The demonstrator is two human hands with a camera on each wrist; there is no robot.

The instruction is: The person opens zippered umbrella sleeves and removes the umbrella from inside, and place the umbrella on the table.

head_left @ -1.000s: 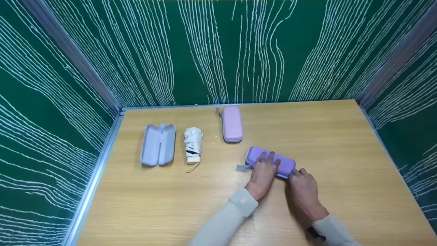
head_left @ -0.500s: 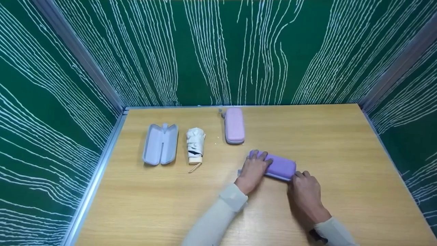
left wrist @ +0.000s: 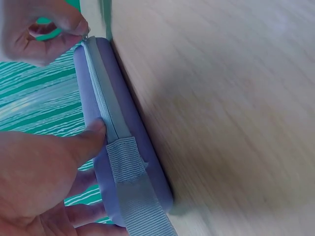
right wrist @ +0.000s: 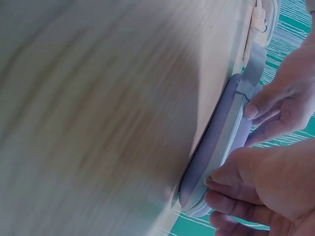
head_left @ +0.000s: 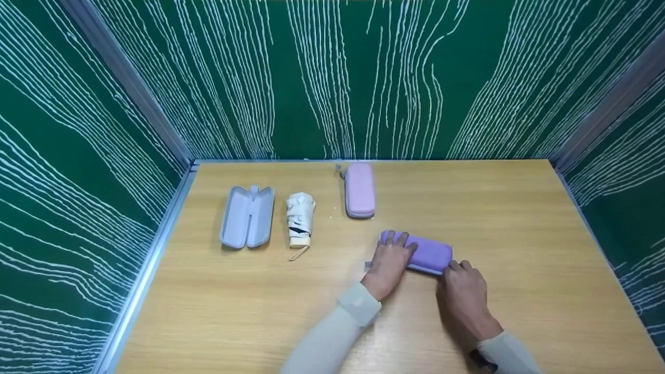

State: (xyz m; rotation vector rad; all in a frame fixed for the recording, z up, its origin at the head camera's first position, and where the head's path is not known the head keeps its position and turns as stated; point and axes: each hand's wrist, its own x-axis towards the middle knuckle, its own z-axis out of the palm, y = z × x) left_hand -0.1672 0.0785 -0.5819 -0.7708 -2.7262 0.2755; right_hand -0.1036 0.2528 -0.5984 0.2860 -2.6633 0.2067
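A purple zippered hard case with a grey zip band and a grey strap lies on the table in the head view. My left hand holds its left end, fingers spread over the top and thumb on the zip side. In the left wrist view that thumb presses beside the zip, just above the strap. At the case's right near corner, my right hand pinches the zip pull between thumb and finger. The zip line looks closed along the side in view.
A pink zippered case lies near the table's back edge. To its left are a folded white umbrella with a wrist cord and an opened grey case. Green walls with white lines surround the wooden table.
My left hand has slid leftward along the purple case from its middle to its left end, covering part of the strap. The right hand stays at the right corner.
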